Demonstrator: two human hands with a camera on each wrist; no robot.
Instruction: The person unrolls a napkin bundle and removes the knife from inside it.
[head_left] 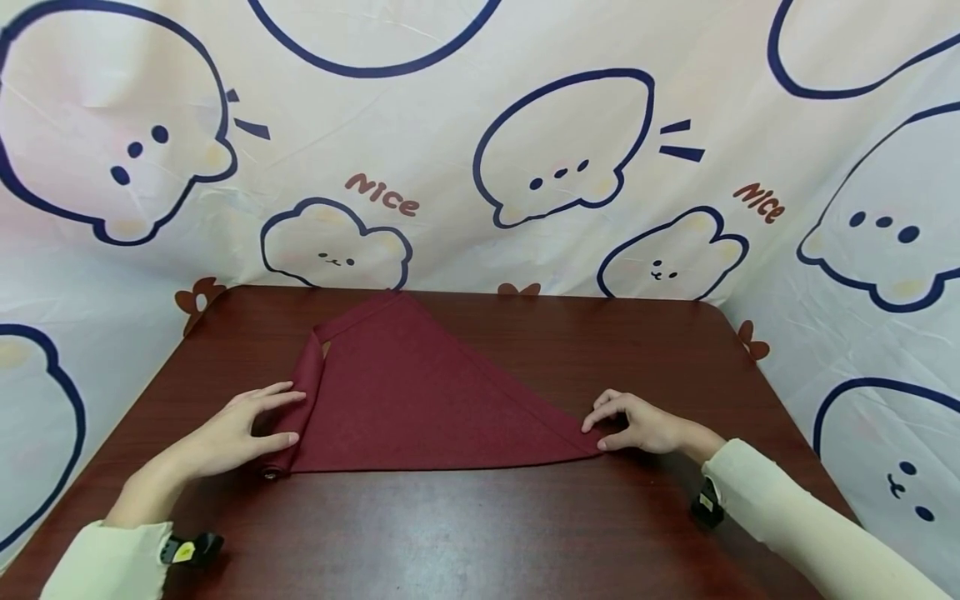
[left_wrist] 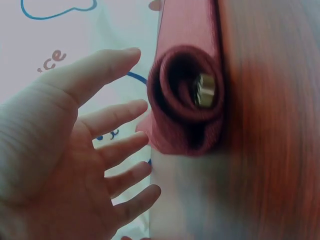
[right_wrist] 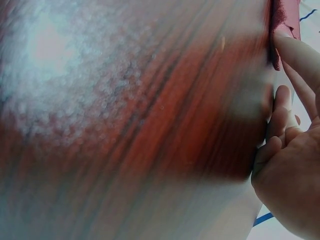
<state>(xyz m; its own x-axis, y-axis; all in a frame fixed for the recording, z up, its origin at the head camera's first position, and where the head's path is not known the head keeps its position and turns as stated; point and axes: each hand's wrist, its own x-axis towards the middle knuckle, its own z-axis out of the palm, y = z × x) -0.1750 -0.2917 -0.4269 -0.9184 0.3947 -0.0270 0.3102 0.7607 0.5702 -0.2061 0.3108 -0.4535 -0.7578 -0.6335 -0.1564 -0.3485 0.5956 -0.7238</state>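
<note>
A maroon cloth lies on the table, its far part folded to a point and its left side rolled up. In the left wrist view, the roll's end shows coiled layers around a shiny metal-looking piece. Along the roll, my left hand rests its fingertips on the outside, with fingers fairly straight and spread. At the cloth's right corner, my right hand pinches the tip between thumb and forefinger. Its other fingers curl loosely in the right wrist view. A small tan bit peeks out near the roll's top.
Dark reddish-brown wood makes up the tabletop, with rounded far corners. A white curtain printed with cartoon outlines hangs behind it and along both sides. Black camera straps sit on both wrists.
</note>
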